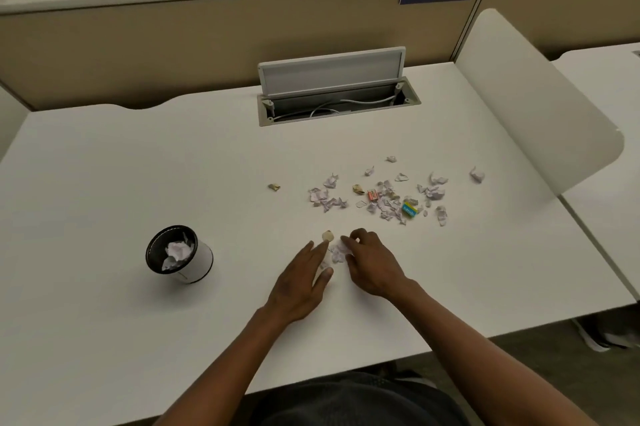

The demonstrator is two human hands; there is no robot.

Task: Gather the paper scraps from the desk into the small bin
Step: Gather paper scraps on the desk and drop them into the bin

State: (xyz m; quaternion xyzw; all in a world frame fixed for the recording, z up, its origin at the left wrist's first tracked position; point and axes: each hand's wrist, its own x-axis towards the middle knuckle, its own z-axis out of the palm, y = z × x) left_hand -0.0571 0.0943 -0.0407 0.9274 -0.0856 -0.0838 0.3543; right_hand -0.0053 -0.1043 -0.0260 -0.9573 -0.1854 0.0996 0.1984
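Note:
Both hands rest on the white desk around a small heap of white paper scraps. My left hand lies flat with fingers apart on the heap's left side. My right hand curls its fingers against the right side of the heap. A tan crumpled scrap sits just beyond my left fingertips. Many more scraps are scattered farther back on the right. The small bin, black-rimmed with a white wall, stands to the left and holds crumpled paper.
An open cable hatch with its lid raised sits at the desk's back. Among the scattered scraps lie a blue-yellow eraser and a small pink item. A white side divider stands at the right; a lone tan scrap lies apart.

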